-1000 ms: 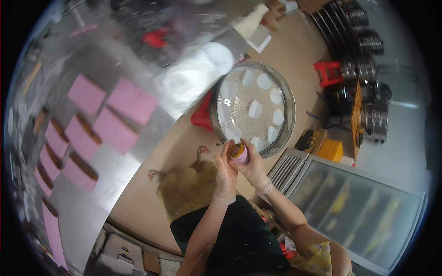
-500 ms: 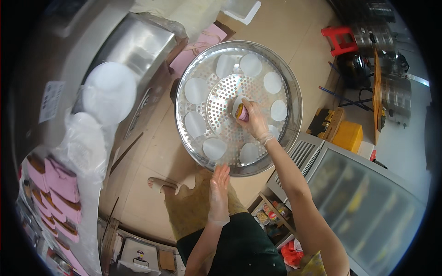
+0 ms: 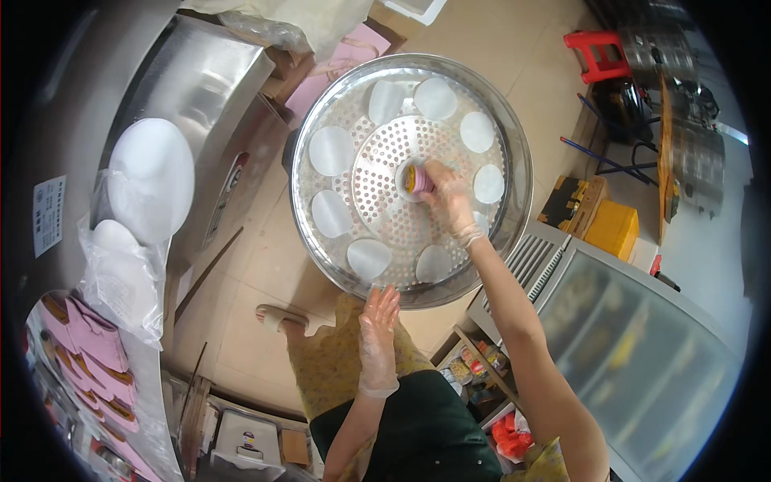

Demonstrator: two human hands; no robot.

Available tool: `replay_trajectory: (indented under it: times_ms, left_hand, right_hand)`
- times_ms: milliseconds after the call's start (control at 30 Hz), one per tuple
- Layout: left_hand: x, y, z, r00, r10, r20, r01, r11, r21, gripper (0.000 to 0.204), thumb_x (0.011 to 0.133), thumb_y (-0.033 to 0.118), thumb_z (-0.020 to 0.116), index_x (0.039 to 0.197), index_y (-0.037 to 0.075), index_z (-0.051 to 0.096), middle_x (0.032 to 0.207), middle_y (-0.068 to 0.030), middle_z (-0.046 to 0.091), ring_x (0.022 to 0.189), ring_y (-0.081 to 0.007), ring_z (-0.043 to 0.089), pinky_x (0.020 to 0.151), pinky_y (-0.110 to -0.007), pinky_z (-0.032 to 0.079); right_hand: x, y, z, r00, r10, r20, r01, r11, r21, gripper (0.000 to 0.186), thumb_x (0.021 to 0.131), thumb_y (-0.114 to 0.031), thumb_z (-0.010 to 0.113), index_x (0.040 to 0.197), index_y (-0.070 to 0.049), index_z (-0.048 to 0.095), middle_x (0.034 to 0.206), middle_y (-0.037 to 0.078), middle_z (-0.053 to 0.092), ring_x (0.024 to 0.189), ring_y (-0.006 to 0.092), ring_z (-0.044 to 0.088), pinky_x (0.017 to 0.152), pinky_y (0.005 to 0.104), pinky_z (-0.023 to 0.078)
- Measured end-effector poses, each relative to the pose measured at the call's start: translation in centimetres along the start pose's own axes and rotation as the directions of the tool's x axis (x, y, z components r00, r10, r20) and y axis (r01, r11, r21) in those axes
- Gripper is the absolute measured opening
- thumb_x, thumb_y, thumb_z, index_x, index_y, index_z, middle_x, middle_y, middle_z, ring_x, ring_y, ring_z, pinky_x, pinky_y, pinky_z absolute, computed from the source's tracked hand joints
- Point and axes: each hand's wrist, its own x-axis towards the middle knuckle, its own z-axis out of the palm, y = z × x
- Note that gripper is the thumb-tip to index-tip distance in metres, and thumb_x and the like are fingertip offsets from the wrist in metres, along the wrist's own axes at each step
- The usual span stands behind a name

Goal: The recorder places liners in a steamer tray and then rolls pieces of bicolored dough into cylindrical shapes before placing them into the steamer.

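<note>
A round metal steamer tray with a perforated base stands in front of me, with several white paper rounds set in a ring inside it. In my right hand, clad in a clear plastic glove, is a pink dough roll with yellow-brown filling on its end. The fingers pinch it from the right, over a paper round at the tray's middle; whether it rests on the paper I cannot tell. My left hand, also gloved, is empty, fingers extended, by the tray's near rim.
Pink dough pieces with brown filling lie on the counter at left, near white discs, some in plastic. A frosted-front cabinet stands at lower right, a red stool at upper right. Tiled floor surrounds the tray.
The view has shifted, so the tray and counter sit farther left. My right hand still holds the dough roll near the tray's middle, now turned more sideways. The left hand stays by the rim.
</note>
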Motion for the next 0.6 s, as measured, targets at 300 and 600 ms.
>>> replay_trajectory:
  times_ms: [300, 600]
  left_hand:
    - [-6.7, 3.9, -3.0, 0.972, 0.153, -0.179, -0.136, 0.985, 0.107, 0.04, 0.103, 0.018, 0.054, 0.138, 0.0, 0.048, 0.137, -0.0158, 0.054, 0.123, -0.025, 0.056, 0.108, -0.038, 0.043]
    - [-19.3, 16.2, -15.4, 0.514, 0.768, -0.381, -0.585, 0.639, 0.499, 0.02, 0.085, -0.01, 0.067, 0.1, 0.002, 0.062, 0.106, -0.0076, 0.063, 0.098, -0.0158, 0.061, 0.088, -0.029, 0.051]
  right_hand:
    - [-5.5, -9.7, -6.1, 0.697, 0.714, -0.065, -0.546, 0.587, 0.597, 0.035, 0.099, -0.01, 0.058, 0.13, 0.006, 0.056, 0.121, 0.015, 0.065, 0.115, 0.02, 0.06, 0.1, 0.0313, 0.045]
    - [-2.5, -41.2, -5.5, 0.902, -0.028, 0.432, -0.312, 0.649, 0.694, 0.033, 0.096, -0.008, 0.062, 0.127, 0.003, 0.058, 0.116, 0.011, 0.066, 0.104, 0.0203, 0.064, 0.097, 0.0346, 0.049]
